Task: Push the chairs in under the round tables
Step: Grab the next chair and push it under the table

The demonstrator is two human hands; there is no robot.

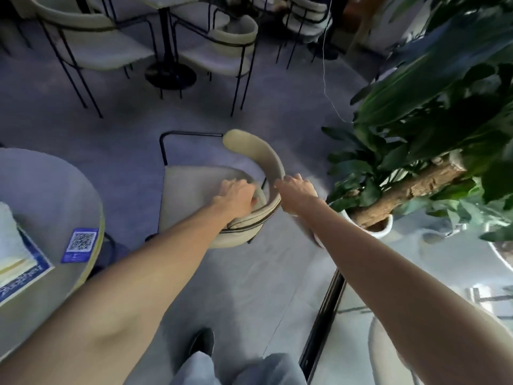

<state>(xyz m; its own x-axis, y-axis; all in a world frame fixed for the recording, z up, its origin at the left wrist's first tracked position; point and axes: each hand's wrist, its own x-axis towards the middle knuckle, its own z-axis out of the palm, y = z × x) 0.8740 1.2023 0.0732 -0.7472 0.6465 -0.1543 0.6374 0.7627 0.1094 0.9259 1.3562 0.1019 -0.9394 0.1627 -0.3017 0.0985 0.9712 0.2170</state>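
Grey round table with a yellow rim (pixel 55 184), lower left. Cream padded chair on a thin black metal frame (pixel 191 190), standing on the floor just beside the table's right edge; its seat front is turned toward the table, and its back-to-front axis runs right to left across the view. Curved backrest (pixel 266 154): probably the firmest hold, the chair likely being light and sliding easily on slim legs. Left hand (pixel 238 194) and right hand (pixel 297 190) each grasp the backrest's top band.
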